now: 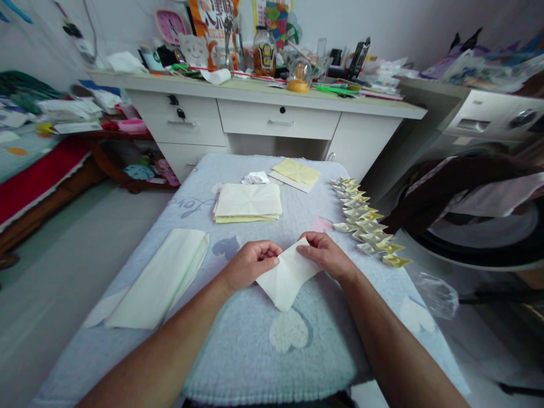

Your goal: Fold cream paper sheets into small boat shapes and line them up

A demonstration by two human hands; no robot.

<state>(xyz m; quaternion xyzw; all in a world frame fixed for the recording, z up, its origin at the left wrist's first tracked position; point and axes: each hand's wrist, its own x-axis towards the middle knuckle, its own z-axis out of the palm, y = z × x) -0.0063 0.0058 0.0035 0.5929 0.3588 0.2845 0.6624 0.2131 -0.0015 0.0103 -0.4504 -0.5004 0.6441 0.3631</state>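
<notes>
A creased white sheet of paper (285,277) is held up over the cloth-covered table (238,357). My left hand (251,264) pinches its left edge between thumb and fingers. On the upper right edge, my right hand (326,255) grips the same sheet, thumb on top. Beyond my hands lies a stack of creased white and yellow paper (249,199). Folded paper boats (369,224), white and yellow, stand in rows along the right side. A yellow sheet (296,170) rests on a white one at the back.
At the left lies a long folded bundle of white paper (164,277). A crumpled white tissue (255,178) sits behind the stack. The cluttered white desk (278,116) stands past the table's far end. A washing machine (488,192) with cloth hanging from it is at the right.
</notes>
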